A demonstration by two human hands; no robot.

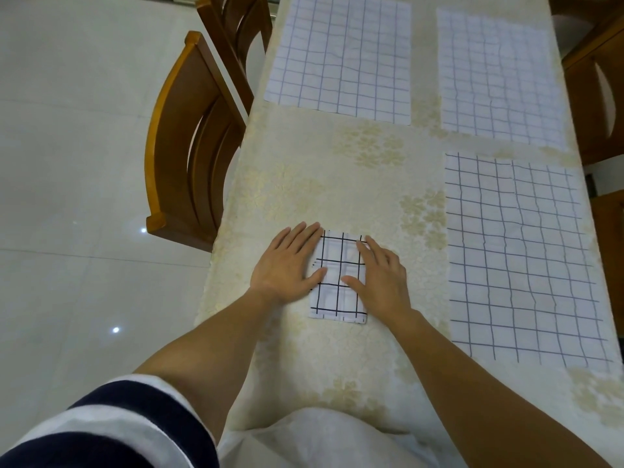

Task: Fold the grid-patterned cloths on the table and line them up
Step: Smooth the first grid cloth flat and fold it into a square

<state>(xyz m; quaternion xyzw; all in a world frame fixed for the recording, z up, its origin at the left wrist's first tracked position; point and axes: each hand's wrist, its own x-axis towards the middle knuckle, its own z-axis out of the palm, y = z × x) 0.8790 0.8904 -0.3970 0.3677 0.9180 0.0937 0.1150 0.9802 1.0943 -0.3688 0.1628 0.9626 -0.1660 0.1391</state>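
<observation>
A small folded white cloth with a black grid (339,292) lies on the table in front of me. My left hand (290,261) presses flat on its left edge with straight fingers. On its right side my right hand (380,275) lies flat as well, thumb across the cloth. Three larger grid cloths lie unfolded and flat: one at the right (520,258), one at the far left (341,55), one at the far right (499,79).
The table wears a cream tablecloth with pale gold flowers (320,184). Two wooden chairs (192,146) stand along its left side, and more wooden furniture (597,96) borders the right edge. A tiled floor (74,163) lies to the left.
</observation>
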